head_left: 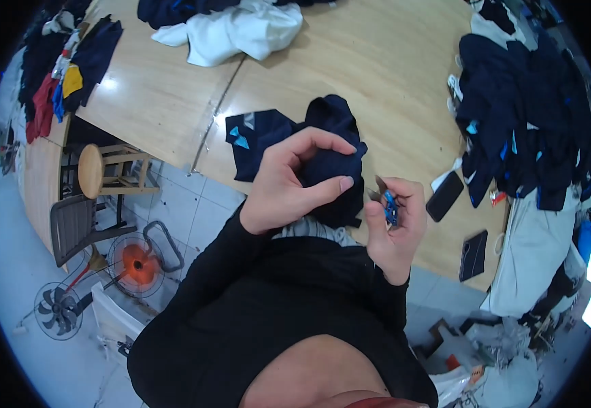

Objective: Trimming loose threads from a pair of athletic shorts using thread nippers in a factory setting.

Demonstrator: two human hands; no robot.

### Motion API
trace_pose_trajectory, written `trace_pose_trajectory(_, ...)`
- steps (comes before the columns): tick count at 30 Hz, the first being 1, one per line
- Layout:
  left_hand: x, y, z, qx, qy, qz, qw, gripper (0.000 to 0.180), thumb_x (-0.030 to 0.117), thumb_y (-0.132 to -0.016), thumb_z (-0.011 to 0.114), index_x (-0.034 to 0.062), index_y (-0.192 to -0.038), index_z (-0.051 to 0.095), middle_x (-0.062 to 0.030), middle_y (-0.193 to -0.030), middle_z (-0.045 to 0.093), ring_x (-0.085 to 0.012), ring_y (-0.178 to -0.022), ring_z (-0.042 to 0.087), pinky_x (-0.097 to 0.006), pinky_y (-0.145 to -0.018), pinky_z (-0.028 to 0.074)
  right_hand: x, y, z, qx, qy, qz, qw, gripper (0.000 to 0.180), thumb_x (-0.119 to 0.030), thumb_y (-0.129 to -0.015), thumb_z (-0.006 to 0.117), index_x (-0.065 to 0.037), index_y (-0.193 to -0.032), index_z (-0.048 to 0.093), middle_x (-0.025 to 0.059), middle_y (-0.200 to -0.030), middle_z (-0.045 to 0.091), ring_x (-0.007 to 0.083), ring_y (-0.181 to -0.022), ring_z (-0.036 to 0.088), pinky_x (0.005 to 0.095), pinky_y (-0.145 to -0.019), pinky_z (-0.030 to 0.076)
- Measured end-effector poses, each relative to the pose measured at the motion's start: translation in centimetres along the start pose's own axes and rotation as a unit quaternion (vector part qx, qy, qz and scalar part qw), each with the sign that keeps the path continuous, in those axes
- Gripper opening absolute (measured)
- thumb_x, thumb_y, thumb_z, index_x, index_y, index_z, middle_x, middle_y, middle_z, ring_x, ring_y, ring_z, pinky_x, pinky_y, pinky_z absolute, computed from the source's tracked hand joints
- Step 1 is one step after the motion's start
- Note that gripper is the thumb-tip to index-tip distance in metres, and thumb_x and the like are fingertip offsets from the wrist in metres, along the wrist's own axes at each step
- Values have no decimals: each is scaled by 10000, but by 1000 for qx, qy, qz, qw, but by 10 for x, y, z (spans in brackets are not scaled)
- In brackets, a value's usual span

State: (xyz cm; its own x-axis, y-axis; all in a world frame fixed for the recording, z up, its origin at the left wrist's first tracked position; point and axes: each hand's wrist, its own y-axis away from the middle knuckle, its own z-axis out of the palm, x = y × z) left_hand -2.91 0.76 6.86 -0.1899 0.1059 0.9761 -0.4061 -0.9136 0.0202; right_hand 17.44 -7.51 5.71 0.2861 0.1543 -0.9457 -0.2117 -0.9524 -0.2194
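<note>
Evidently, the right hand [401, 228] grasps a pair of small blue-handled metal thread snips [390, 207], its thumb and fingers closed around the handles and the blades pointing up toward the left hand [285, 180]. The left hand arches over a crumpled navy-blue fabric garment [329, 163], index finger and thumb curved well apart; its other fingers are hidden, so I cannot tell whether they pinch the cloth. This garment lies on the pale wood-toned surface [404, 88], beneath and beyond the left hand, with a light-blue bow-shaped patch [239, 138] on the part to that hand's left.

Just right of the right hand lies a black rectangular phone [445, 196], and nearer the body a dark flat rectangular object [473, 256]. Farther right of both hands, navy garments are heaped in a tall pile [513, 115]. Well beyond the left hand sits a bunched white cloth [248, 30].
</note>
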Motion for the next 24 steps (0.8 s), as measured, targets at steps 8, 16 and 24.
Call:
trace_pose_trajectory(8, -1, 13, 8, 12, 8, 8, 1000, 611, -55, -845, 842, -3, -1368, 529, -48, -1125, 699, -66, -943, 712, -222, -817, 560, -3, 9, -1, -8, 58, 8, 998, 368, -193, -896, 961, -23, -1128, 732, 24, -787, 684, 89, -678, 615, 246, -633, 479)
trace_pose_trajectory(16, 0, 14, 4, -15, -3, 20, 1000, 631, -89, -823, 817, -8, -1369, 511, -54, -1116, 688, -75, -934, 718, -234, -823, 564, -2, 7, -3, -26, 58, -18, 998, 287, -193, -924, 931, -18, -1054, 743, 66, -797, 758, 93, -661, 632, 249, -611, 463)
trace_pose_trajectory(24, 0, 13, 3, -17, -9, 8, 1000, 635, -88, -821, 816, 0, -1374, 517, -32, -1086, 681, -67, -926, 707, -224, -807, 544, -3, 7, -2, -28, 59, -3, 998, 250, -177, -936, 916, -19, -1027, 745, 53, -774, 744, 84, -629, 591, 253, -583, 426)
